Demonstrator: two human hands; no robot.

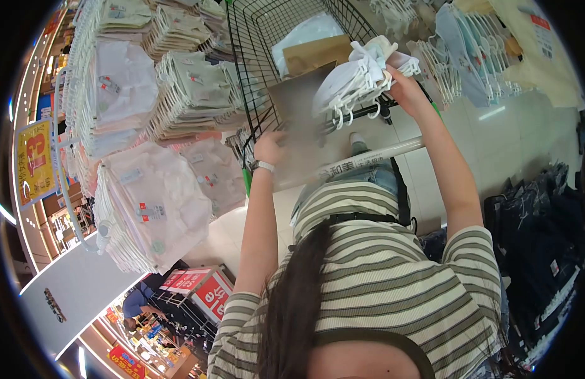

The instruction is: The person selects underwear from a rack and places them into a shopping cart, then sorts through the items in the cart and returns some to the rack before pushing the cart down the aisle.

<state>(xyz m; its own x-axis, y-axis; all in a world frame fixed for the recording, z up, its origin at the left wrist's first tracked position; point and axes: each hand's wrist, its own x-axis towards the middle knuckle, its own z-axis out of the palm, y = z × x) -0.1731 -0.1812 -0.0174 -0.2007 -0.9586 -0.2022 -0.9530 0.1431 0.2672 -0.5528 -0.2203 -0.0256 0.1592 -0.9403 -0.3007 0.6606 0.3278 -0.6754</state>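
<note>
A bunch of white plastic hangers point(360, 88) with small pale garments is gripped in my right hand point(403, 87), above the near right part of a black wire shopping cart point(238, 50). The hooks point down and to the left. My left hand point(270, 148), with a pale watch on its wrist, is at the cart's near left corner. Its fingers are smeared, beside a blurred greyish patch, so I cannot make out whether it holds anything. Inside the cart lie a brown cardboard piece point(317, 55) and a white plastic-wrapped item point(308, 33).
Racks of hung pale baby clothes point(125, 82) line the left, with more hanging garments point(475, 54) at upper right. Dark clothes point(532, 234) hang at lower right. The cart's handle point(374, 155) crosses before my waist. Another person point(137, 302) is at lower left.
</note>
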